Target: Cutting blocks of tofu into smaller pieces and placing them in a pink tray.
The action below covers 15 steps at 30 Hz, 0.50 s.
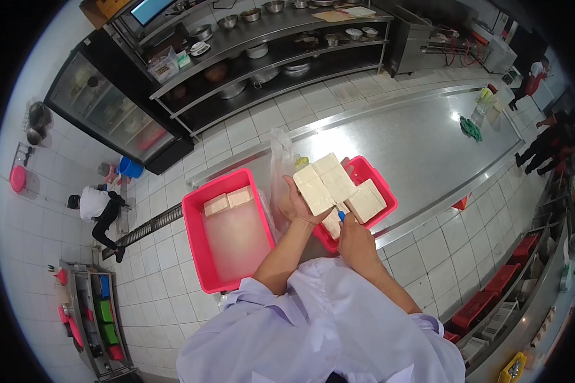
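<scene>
My left hand (pixel 298 203) holds up a large slab of white tofu (pixel 325 184) from beneath, with the thumb along its left side and fingertips showing past its far edge. A line runs across the slab and splits its top into two parts. In my right hand (pixel 357 242) is a small knife with a blue handle (pixel 341 215). Its tip end meets the near edge of the slab, and most of the blade cannot be seen. Under the slab stands a pink plastic tub (pixel 388 191) holding more tofu blocks (pixel 366 201).
Left of my arms, a larger pink tub (pixel 189 230) holds cloudy liquid and tofu blocks (pixel 227 200). A clear plastic bag (pixel 280 167) lies between the tubs on the steel table (pixel 402 139). A green cloth (pixel 470 129) lies farther right. One person (pixel 96 206) crouches at left; several stand at far right.
</scene>
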### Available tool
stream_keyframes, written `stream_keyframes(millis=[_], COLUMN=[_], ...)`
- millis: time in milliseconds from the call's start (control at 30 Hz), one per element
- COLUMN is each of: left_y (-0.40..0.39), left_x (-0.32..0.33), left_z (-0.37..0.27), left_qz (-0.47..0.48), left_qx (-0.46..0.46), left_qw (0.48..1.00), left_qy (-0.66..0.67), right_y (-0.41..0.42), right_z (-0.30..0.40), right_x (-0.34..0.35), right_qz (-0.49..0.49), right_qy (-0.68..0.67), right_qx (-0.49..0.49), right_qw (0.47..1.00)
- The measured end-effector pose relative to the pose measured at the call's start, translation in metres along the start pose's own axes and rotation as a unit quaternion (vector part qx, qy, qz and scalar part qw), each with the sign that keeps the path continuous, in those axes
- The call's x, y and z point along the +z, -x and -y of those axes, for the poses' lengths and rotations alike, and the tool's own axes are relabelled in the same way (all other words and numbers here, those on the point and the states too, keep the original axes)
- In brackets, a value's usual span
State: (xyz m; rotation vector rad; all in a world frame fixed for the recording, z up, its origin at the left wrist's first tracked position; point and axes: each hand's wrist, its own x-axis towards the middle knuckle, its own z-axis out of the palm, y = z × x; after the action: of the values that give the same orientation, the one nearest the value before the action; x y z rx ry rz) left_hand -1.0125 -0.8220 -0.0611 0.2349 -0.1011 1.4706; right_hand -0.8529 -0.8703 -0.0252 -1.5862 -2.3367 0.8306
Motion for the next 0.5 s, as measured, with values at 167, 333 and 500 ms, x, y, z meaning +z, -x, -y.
stream_keyframes(millis=[167,333,500], left_y=[0.008,0.012,0.009], left_x=[-0.045,-0.058,-0.071], left_z=[0.002,-0.005,0.014], left_qz=[-0.083,-0.075,-0.14], left_qx=[0.041,0.011,-0.018], left_qw=[0.995,0.997,0.99], left_qy=[0.028,-0.013,-0.024], right_y=[0.019,0.045,-0.009], right_z=[-0.02,-0.112,-0.132], right_x=[-0.032,-0.105,-0.076], right_qz=[0.063,0.198,0.023], right_qy=[0.012,-0.097,-0.315], right_qx=[-0.012,0.008,0.015], right_qw=[0.998,0.975,0.949])
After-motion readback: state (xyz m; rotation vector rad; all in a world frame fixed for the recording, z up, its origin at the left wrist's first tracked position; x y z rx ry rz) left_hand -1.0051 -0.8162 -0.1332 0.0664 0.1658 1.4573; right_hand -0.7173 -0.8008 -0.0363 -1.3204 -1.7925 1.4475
